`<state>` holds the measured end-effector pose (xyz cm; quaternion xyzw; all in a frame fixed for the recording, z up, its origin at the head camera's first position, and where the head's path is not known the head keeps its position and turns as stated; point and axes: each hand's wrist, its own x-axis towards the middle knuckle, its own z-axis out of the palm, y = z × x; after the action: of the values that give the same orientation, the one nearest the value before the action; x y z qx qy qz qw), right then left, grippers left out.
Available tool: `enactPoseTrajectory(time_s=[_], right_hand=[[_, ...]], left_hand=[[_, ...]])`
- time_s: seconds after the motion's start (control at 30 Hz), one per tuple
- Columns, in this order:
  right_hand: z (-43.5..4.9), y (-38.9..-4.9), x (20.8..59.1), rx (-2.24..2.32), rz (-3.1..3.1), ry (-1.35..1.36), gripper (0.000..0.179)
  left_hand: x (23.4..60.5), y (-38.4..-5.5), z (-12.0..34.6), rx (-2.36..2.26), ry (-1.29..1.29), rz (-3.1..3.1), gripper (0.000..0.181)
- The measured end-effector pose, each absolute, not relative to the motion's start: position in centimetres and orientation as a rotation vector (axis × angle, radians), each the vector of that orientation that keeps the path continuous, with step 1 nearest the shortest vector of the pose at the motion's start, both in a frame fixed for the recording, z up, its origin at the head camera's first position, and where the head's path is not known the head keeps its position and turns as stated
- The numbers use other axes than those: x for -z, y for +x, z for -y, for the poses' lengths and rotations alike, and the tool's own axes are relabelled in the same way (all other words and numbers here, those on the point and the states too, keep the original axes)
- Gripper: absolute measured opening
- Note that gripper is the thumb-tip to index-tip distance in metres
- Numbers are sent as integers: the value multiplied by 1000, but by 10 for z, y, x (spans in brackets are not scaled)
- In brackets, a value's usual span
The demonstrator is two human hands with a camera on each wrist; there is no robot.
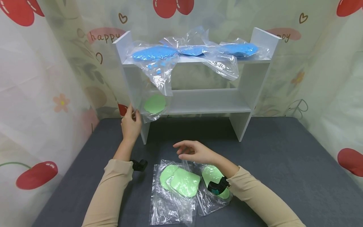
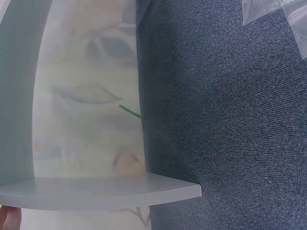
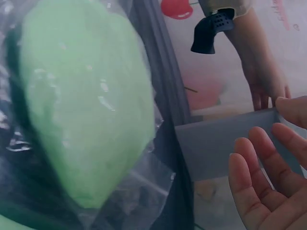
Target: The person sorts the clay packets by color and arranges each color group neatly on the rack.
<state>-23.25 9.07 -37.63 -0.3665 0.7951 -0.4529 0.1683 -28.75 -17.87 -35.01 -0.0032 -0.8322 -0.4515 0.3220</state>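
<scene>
At the left side panel of a white two-tier shelf (image 1: 210,101), my left hand (image 1: 131,124) holds the panel's front edge between thumb and fingers. Just beside it, a clear plastic bag with a flat green piece (image 1: 154,104) lies on the lower tier, its edge hanging over the front. My right hand (image 1: 197,151) hovers in front of the shelf with loosely bent fingers and nothing in them. Below that hand, clear bags with light green pieces (image 1: 185,183) overlap on the table; another green bag (image 1: 212,174) lies partly under the right wrist.
Along the top tier lie several clear bags of blue material (image 1: 154,53), some drooping over the front edge. The dark grey table (image 1: 283,164) carries the shelf. A printed curtain (image 1: 65,78) stands around the back and sides, and a thin cord (image 1: 297,108) hangs at the right.
</scene>
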Motion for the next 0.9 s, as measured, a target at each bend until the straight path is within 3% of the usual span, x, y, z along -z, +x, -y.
enactPoseTrajectory(time_s=[0.9], right_hand=[[-97,-221,413,1107,-2137,-947,67]], left_hand=[[350,-287,178,1187,-17,2175,37]])
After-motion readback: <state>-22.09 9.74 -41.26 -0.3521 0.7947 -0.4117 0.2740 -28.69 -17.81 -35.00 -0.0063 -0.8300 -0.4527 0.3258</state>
